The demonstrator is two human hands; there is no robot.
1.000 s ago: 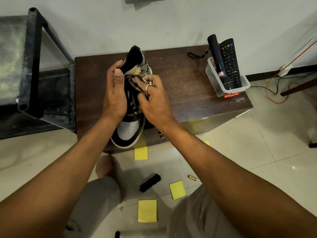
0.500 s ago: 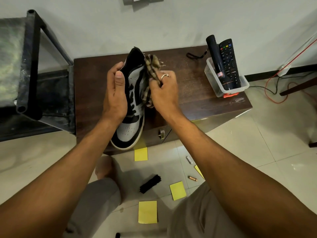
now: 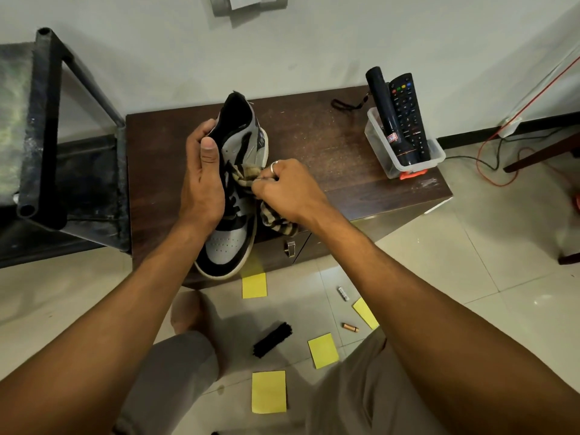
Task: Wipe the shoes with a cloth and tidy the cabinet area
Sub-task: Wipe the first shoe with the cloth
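Shoe (image 3: 230, 243) gripped over the cabinet (image 3: 329, 152), cloth (image 3: 277, 219) at its laces.
Left hand (image 3: 201, 183) has its fingers curled round the shoe's collar, thumb flat along the side. Just beside it, the right hand (image 3: 290, 189) pinches the striped cloth against the laces, the loose end hanging under the wrist. The shoe's toe points at the person, past the cabinet's front edge. A tub (image 3: 437, 152) holds a torch (image 3: 387, 120) and a remote (image 3: 408, 111). On the floor lie 4 notes (image 3: 269, 392), a brush (image 3: 272, 339) and 2 batteries (image 3: 350, 327).

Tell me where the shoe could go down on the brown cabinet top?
Bare cabinet top lies between the shoe and the clear bin, up to the black strap. A narrower strip runs between the shoe and the black frame. The right end is crowded by the bin.
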